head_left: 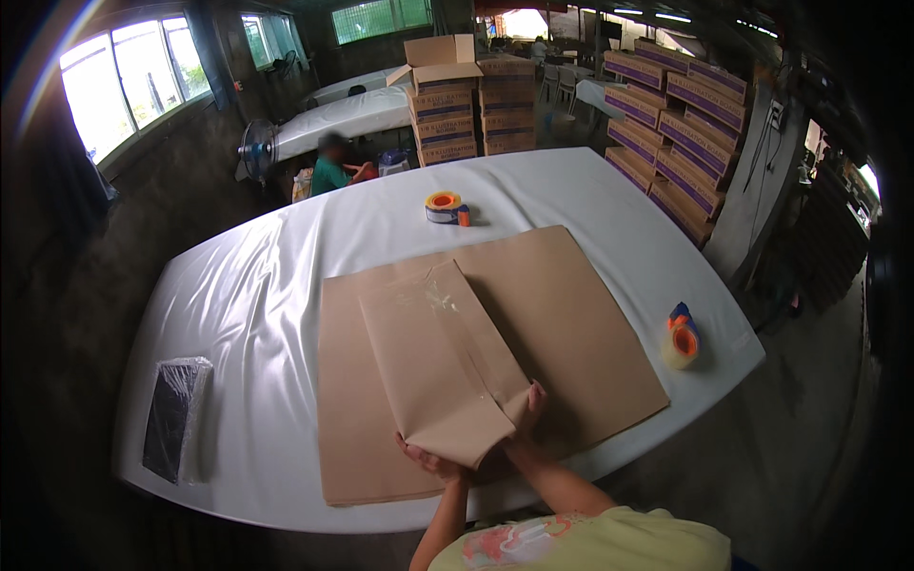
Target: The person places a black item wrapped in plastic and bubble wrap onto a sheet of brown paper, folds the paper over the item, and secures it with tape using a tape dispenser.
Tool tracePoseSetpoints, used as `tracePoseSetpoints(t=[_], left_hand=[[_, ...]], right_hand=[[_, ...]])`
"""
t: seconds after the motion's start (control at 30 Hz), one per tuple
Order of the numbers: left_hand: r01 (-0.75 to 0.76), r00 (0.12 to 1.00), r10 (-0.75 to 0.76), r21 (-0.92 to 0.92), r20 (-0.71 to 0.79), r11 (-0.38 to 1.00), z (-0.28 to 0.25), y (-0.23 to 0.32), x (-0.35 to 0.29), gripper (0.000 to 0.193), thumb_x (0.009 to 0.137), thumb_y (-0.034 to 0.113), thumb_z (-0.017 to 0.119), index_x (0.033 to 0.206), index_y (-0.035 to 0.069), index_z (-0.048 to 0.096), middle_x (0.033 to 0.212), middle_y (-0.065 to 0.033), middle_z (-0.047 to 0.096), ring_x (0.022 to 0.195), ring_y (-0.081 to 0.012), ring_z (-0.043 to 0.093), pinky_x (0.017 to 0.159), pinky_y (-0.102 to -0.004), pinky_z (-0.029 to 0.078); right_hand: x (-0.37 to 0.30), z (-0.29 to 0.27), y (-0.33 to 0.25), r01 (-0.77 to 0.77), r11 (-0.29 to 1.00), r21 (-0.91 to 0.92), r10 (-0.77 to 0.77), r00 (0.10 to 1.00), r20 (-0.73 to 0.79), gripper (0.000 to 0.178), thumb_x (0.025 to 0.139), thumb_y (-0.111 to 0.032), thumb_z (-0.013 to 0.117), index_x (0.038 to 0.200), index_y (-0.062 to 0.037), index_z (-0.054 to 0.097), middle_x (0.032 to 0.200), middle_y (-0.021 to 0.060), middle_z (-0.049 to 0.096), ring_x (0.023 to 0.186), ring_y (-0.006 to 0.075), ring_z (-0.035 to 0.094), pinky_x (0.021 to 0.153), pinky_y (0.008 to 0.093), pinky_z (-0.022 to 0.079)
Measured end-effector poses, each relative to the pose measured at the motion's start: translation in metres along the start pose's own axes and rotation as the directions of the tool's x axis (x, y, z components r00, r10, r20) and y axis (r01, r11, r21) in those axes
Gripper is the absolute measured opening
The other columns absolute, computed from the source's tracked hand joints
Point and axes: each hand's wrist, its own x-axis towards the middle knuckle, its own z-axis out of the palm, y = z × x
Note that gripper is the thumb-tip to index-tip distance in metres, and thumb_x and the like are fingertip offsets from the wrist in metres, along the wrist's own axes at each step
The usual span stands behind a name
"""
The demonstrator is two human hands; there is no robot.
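We record one long, flat parcel of matte brown kraft paper point(433, 352), lying on larger brown paper sheets point(600, 352) spread over a table covered in glossy white plastic point(248, 314). A clear, shiny strip of tape point(466, 357) runs lengthwise along the parcel's upper face, right of its midline.

Axis: the parcel points away from the body, its far end leaning left. The near end faces us, its paper unsealed as far as we can see, drawn into a fold that juts between the two wrists.

Hands: the left hand point(433, 462) cups the near left corner, fingers curled against the paper, palm partly hidden below it. The right hand point(535, 404) grips the near right edge, a little farther up, fingers bent round it; we cannot tell where its thumb sits. Both touch the parcel, so neither is nearer to it; its bulk lies ahead of them, and the near fold is the part between them.

Surroundings: an orange-and-blue tape dispenser point(681, 343) stands to the right, nearer the right hand. A second dispenser, yellow and orange with a blue part point(444, 209), sits beyond the far end. A dark flat pack in clear film point(173, 419) lies well left.
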Motion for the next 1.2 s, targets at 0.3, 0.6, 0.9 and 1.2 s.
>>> tracePoseSetpoints(t=[0.3, 0.6, 0.9, 1.2], left_hand=[[0.002, 0.789, -0.254, 0.41, 0.56, 0.912, -0.113, 0.055, 0.066, 0.075, 0.08, 0.025, 0.058, 0.139, 0.0, 0.018, 0.143, -0.0183, 0.023, 0.132, -0.0302, 0.022, 0.107, -0.0405, 0.02], [-0.316, 0.751, -0.25, 0.666, 0.611, 0.675, -0.053, 0.026, 0.062, 0.098, 0.063, 0.031, 0.069, 0.141, 0.008, 0.014, 0.148, -0.0162, 0.012, 0.137, -0.0256, 0.011, 0.104, -0.0601, 0.001], [-0.202, 0.909, -0.246, 0.872, 0.336, 0.446, -0.032, 0.013, 0.008, 0.078, 0.082, 0.036, 0.049, 0.14, -0.001, 0.013, 0.147, -0.0169, 0.013, 0.136, -0.0331, 0.007, 0.104, -0.0596, 0.006], [-0.063, 0.598, -0.218, 0.316, 0.771, 0.947, -0.086, 0.074, -0.015, 0.051, 0.082, 0.036, 0.053, 0.119, 0.0, 0.051, 0.12, -0.0142, 0.053, 0.117, -0.0287, 0.046, 0.097, -0.042, 0.036]], right_hand=[[0.059, -0.069, 0.071, -0.525, 0.85, -0.043, 0.31, 0.432, 0.847, 0.07, 0.068, 0.002, 0.062, 0.131, -0.0053, 0.032, 0.131, 0.0155, 0.04, 0.124, 0.0292, 0.037, 0.105, 0.036, 0.027], [0.072, -0.019, 0.076, 0.067, 0.916, -0.396, 0.4, -0.067, 0.914, 0.096, 0.068, -0.002, 0.06, 0.144, -0.0196, 0.003, 0.15, 0.0049, -0.007, 0.138, 0.0266, -0.005, 0.094, 0.0727, -0.004], [0.039, -0.071, -0.006, 0.268, 0.896, -0.354, 0.356, 0.041, 0.933, 0.09, 0.076, -0.046, 0.054, 0.143, -0.0096, 0.005, 0.148, 0.016, 0.004, 0.137, 0.0325, 0.001, 0.099, 0.069, 0.001], [0.027, -0.118, 0.031, -0.368, 0.924, 0.101, -0.176, -0.176, 0.968, 0.067, 0.08, -0.046, 0.059, 0.129, -0.0029, 0.041, 0.137, 0.0148, 0.035, 0.13, 0.0248, 0.027, 0.106, 0.0452, 0.018]])
